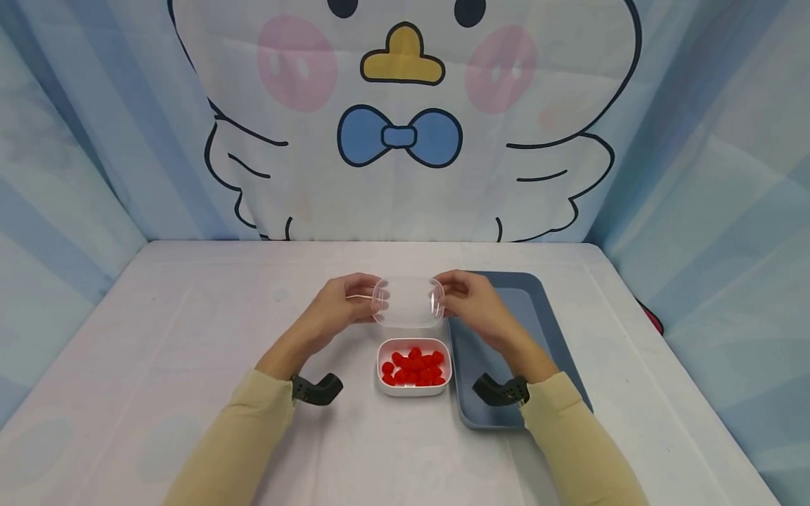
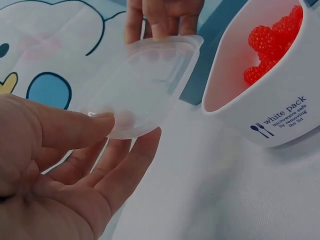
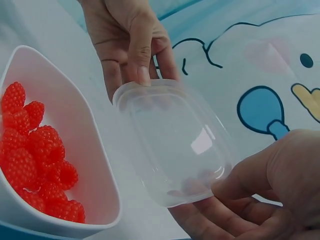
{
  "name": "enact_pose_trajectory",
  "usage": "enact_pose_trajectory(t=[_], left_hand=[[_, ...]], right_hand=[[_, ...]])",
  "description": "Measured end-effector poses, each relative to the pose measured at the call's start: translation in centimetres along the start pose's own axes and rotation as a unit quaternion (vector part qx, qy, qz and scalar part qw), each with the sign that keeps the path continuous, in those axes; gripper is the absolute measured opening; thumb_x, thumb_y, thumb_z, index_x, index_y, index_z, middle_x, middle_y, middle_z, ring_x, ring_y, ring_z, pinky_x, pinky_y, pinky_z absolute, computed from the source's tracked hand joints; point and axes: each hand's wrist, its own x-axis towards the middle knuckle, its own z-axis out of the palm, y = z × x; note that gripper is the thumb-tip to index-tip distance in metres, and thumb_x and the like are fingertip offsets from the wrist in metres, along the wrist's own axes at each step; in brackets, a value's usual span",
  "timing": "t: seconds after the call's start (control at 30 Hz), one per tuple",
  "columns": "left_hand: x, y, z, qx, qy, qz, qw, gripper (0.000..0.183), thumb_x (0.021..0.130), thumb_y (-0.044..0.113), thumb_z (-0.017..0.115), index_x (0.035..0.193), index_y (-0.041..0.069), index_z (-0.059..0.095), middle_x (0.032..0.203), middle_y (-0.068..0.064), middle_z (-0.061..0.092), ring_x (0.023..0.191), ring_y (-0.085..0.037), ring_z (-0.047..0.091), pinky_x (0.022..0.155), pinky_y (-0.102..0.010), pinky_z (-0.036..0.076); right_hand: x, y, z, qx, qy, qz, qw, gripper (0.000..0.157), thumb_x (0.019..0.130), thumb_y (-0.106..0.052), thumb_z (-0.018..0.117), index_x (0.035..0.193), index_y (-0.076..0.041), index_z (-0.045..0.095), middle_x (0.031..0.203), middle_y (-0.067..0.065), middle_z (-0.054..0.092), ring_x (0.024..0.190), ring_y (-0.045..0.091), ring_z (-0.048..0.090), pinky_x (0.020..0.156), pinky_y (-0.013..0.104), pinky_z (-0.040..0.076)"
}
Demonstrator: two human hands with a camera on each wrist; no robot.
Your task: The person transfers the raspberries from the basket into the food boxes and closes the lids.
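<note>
A clear plastic lid [image 1: 408,302] is held level between both hands, behind and above a white container [image 1: 414,391]. The left hand [image 1: 342,306] pinches its left end, thumb on top and fingers beneath. At the opposite end the right hand [image 1: 471,302] pinches it in the same way. Red raspberries [image 3: 42,160] lie in the container, whose top is uncovered. Small printed words and a fork-and-spoon mark show on the container's side [image 2: 280,120] in the left wrist view. Lid and container are apart.
A blue-grey tray [image 1: 493,414] lies on the table just right of the container, partly under the right forearm. White cloth covers the table [image 1: 190,351]. A curtain [image 1: 405,197] with a cartoon print stands behind the table's far edge.
</note>
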Motion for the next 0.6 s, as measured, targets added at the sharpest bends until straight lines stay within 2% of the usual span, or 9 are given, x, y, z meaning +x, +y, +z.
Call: enact_pose_trajectory(t=[0.17, 0.4, 0.6], left_hand=[[-0.6, -0.1, 0.0, 0.036, -0.009, 0.012, 0.9992, 0.042, 0.091, 0.013, 0.071, 0.131, 0.018, 0.058, 0.125, -0.006, 0.067, 0.117, -0.023, 0.065, 0.097, -0.037, 0.055], [-1.5, -0.5, 0.3, 0.12, -0.019, 0.071, 0.99, 0.029, 0.093, 0.009, 0.067, 0.119, 0.018, 0.063, 0.119, -0.003, 0.068, 0.119, -0.024, 0.063, 0.097, -0.039, 0.055], [-2.5, -0.8, 0.5, 0.137, -0.035, 0.122, 0.9824, 0.025, 0.092, -0.001, 0.064, 0.112, 0.014, 0.064, 0.114, -0.005, 0.067, 0.115, -0.025, 0.065, 0.098, -0.039, 0.055]], right_hand=[[-0.7, 0.1, -0.4, -0.013, -0.016, -0.024, 0.999, 0.029, 0.097, -0.006, 0.057, 0.126, -0.004, 0.058, 0.119, 0.015, 0.064, 0.103, 0.025, 0.065, 0.092, 0.036, 0.057], [-2.0, 0.2, -0.7, -0.067, -0.022, -0.053, 0.996, 0.02, 0.095, -0.007, 0.062, 0.115, -0.011, 0.064, 0.115, 0.007, 0.065, 0.11, 0.025, 0.062, 0.098, 0.041, 0.055], [-3.2, 0.3, -0.7, -0.096, -0.045, -0.108, 0.988, 0.021, 0.094, 0.0, 0.06, 0.112, -0.008, 0.065, 0.112, 0.008, 0.065, 0.111, 0.024, 0.064, 0.1, 0.04, 0.054]])
